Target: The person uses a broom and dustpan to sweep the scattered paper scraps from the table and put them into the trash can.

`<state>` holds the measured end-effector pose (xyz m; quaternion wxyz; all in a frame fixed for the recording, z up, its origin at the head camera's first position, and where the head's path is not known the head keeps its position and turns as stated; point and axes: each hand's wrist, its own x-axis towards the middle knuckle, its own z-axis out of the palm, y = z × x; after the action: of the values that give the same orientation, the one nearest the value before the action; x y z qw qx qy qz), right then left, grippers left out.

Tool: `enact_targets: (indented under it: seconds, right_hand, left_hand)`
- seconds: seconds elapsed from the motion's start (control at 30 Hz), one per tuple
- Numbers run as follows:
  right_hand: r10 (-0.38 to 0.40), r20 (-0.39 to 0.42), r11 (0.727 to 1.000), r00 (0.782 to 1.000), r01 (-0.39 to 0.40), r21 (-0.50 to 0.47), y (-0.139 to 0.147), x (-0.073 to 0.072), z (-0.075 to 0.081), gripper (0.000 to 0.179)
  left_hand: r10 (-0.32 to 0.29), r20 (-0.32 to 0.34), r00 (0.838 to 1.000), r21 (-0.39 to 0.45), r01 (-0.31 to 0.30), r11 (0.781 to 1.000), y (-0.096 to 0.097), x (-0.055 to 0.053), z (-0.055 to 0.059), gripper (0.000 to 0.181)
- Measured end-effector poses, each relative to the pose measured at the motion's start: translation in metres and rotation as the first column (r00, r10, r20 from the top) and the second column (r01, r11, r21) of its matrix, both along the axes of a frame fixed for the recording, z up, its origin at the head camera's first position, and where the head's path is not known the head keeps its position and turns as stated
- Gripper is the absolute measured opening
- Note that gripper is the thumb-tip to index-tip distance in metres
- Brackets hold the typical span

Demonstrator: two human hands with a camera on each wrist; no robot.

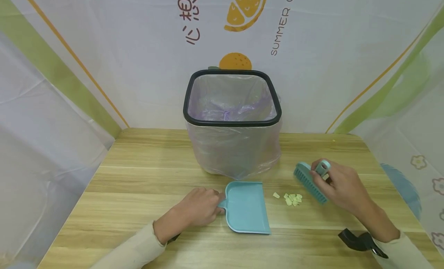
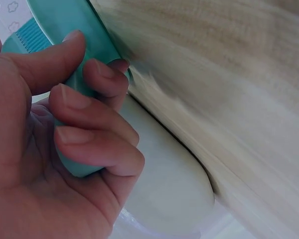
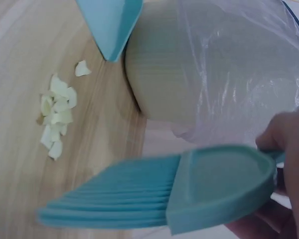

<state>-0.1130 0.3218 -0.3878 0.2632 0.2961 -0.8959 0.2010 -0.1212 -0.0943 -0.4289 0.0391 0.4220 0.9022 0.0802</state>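
My left hand (image 1: 201, 207) grips the handle of a light-blue dustpan (image 1: 245, 207), which lies on the table with its wide edge facing right. In the left wrist view, the fingers of that hand (image 2: 84, 124) curl round the handle. A small teal brush (image 1: 310, 183) is held by its handle in my right hand (image 1: 341, 184). Between dustpan and brush lies a little heap of pale yellow-green scraps (image 1: 293, 199), one of them apart toward the dustpan. The right wrist view shows the brush's bristles (image 3: 114, 194) to one side of the scraps, apart from them.
A bin (image 1: 236, 149) with a black rim and a translucent purplish liner stands behind the dustpan, near the table's back edge. Printed white cloth (image 1: 149, 68) hangs behind and at both sides of the wooden table (image 1: 138, 176). A tiny yellow bit (image 1: 333, 140) lies at the back right.
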Motion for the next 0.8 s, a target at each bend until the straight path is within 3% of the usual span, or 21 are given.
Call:
enact_targets:
  seconds: [0.27,0.43,0.8]
  right_hand:
    - [-0.132,-0.039,0.987,0.991,0.135,0.083,0.000,0.010,-0.009,0.010]
    - [-0.121,-0.066,0.988,0.991,0.126,0.086,-0.006,0.011,-0.018,0.018]
    - [-0.064,-0.032,0.998,0.997,0.064,0.007,-0.034,0.009,-0.027,0.004]
  left_hand:
    - [-0.001,-0.041,0.999,-0.058,-0.001,0.998,0.004,0.002,0.004,0.019]
    - [-0.002,-0.058,0.998,-0.084,-0.003,0.996,0.007,0.002,0.007,0.022]
    - [-0.025,-0.089,0.996,-0.094,0.017,0.995,0.008,0.002,0.010,0.024]
